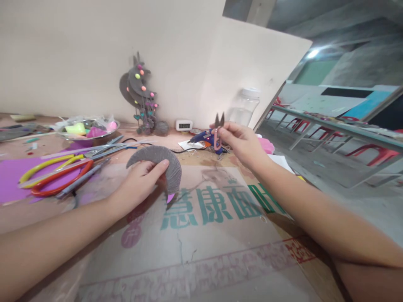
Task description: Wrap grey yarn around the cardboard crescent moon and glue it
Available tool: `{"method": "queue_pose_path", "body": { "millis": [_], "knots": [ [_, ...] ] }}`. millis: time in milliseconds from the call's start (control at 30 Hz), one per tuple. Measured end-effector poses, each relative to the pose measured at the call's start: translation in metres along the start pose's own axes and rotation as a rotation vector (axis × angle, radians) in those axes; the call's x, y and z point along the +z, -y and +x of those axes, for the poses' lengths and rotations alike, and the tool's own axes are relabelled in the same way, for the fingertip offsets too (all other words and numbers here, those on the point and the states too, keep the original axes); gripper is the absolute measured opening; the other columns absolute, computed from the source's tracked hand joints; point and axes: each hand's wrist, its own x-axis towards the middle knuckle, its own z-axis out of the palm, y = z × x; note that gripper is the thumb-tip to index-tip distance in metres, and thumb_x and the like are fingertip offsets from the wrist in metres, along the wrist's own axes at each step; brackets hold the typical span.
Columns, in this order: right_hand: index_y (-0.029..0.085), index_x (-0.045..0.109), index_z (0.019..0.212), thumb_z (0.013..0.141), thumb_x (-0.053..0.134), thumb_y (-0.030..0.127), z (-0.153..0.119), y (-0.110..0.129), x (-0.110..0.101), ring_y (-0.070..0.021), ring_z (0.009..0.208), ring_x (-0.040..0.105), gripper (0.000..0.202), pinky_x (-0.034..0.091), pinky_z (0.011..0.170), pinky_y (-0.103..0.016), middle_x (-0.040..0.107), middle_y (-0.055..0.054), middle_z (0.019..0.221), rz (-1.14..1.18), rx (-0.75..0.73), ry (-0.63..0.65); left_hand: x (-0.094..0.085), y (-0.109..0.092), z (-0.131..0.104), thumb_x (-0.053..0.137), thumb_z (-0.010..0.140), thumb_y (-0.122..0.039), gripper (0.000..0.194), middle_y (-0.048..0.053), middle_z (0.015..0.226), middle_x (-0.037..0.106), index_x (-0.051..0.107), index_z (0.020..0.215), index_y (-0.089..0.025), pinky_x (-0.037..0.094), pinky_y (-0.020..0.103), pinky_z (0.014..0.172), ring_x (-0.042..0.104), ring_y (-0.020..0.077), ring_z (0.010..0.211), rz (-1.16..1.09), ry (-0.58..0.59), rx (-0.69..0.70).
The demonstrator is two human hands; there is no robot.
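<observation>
A crescent wrapped in grey yarn (pixel 174 170) is pinched in my left hand (pixel 143 178), with a bit of purple showing at its lower tip. My right hand (pixel 241 140) grips small pink-handled scissors (pixel 218 136), their short blades apart and pointing up. Just behind the scissors a blue glue gun (pixel 201 136) with a small lit red light lies on the table. Against the white wall stands a finished-looking grey crescent decoration (pixel 140 86) with coloured balls and hanging pieces.
On the left, large scissors with yellow and red handles (pixel 59 176) lie over purple sheets (pixel 12 178). Behind them sits a bowl (pixel 110 133) of colourful scraps. A small digital timer (pixel 184 125) and a clear jar (pixel 245 107) stand at the back. A printed sheet (pixel 201 251) covers the front.
</observation>
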Motion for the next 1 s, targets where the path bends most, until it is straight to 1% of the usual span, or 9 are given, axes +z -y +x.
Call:
{"method": "queue_pose_path", "body": {
  "millis": [67,133,200,333,467,667,767,900,1000],
  "knots": [
    [0.018,0.052,0.076,0.090,0.044,0.041,-0.003,0.005,0.003,-0.0104,0.058,0.051,0.028,0.041,0.061,-0.025,0.056,0.002,0.064,0.091,0.043,0.033,0.000,0.001,0.000,0.042,0.084,-0.052,0.048,0.001,0.056,0.064,0.057,0.054,-0.018,0.039,0.024,0.051,0.058,0.0160,0.054,0.026,-0.011,0.003],
    [0.018,0.051,0.077,0.092,0.039,0.042,-0.010,0.011,0.009,-0.0092,0.052,0.045,0.030,0.038,0.056,-0.024,0.049,0.003,0.059,0.046,0.038,0.088,-0.001,0.001,0.001,0.045,0.083,-0.051,0.046,0.000,0.054,0.062,0.054,0.051,-0.019,0.038,0.024,0.052,0.055,0.0149,0.053,0.095,-0.073,0.025],
    [0.018,0.054,0.086,0.093,0.039,0.040,-0.021,0.019,0.019,-0.0099,0.056,0.046,0.028,0.038,0.056,-0.023,0.050,0.002,0.064,-0.068,-0.022,0.126,-0.002,0.002,0.002,0.046,0.083,-0.049,0.045,0.000,0.052,0.059,0.052,0.049,-0.019,0.037,0.025,0.053,0.054,0.0145,0.053,0.157,-0.094,0.064],
    [0.018,0.052,0.112,0.090,0.047,0.031,-0.050,0.030,0.040,-0.0127,0.070,0.055,0.026,0.042,0.061,-0.024,0.061,-0.004,0.087,-0.242,-0.179,0.214,-0.003,0.004,0.003,0.044,0.083,-0.050,0.045,-0.001,0.048,0.053,0.050,0.050,-0.019,0.036,0.025,0.052,0.051,0.0144,0.052,0.222,-0.106,0.093],
    [0.018,0.053,0.115,0.090,0.045,0.038,-0.069,0.026,0.048,-0.0151,0.068,0.059,0.033,0.043,0.060,-0.026,0.066,-0.006,0.085,-0.411,-0.241,0.290,-0.003,0.004,0.003,0.046,0.082,-0.050,0.043,-0.001,0.050,0.053,0.049,0.052,-0.020,0.036,0.025,0.052,0.049,0.0136,0.051,0.224,-0.137,0.063],
    [0.015,0.055,0.111,0.092,0.039,0.044,-0.072,0.017,0.051,-0.0164,0.070,0.062,0.038,0.043,0.061,-0.026,0.068,-0.007,0.088,-0.538,-0.376,0.351,-0.003,0.001,0.003,0.047,0.080,-0.049,0.042,0.000,0.049,0.056,0.052,0.051,-0.020,0.038,0.025,0.055,0.050,0.0137,0.052,0.258,-0.157,0.062],
    [0.015,0.057,0.105,0.093,0.038,0.043,-0.071,0.016,0.054,-0.0159,0.069,0.062,0.035,0.041,0.060,-0.026,0.068,-0.006,0.086,-0.576,-0.376,0.379,-0.004,-0.002,0.000,0.046,0.078,-0.053,0.045,0.000,0.047,0.056,0.055,0.050,-0.019,0.037,0.025,0.052,0.051,0.0143,0.049,0.275,-0.107,0.023],
    [0.016,0.057,0.104,0.094,0.035,0.043,-0.070,0.016,0.059,-0.0156,0.070,0.062,0.036,0.039,0.060,-0.025,0.068,-0.006,0.086,-0.598,-0.357,0.383,-0.004,-0.004,-0.002,0.045,0.076,-0.056,0.044,-0.001,0.042,0.051,0.060,0.058,-0.019,0.032,0.026,0.043,0.047,0.0146,0.041,0.211,-0.049,-0.150],
    [0.017,0.056,0.105,0.093,0.036,0.046,-0.069,0.015,0.061,-0.0157,0.071,0.062,0.037,0.038,0.059,-0.025,0.069,-0.005,0.087,-0.607,-0.321,0.386,-0.003,-0.002,-0.001,0.045,0.076,-0.055,0.043,-0.001,0.045,0.052,0.059,0.058,-0.019,0.031,0.026,0.041,0.046,0.0137,0.041,0.177,-0.063,-0.159]
  ]
}}
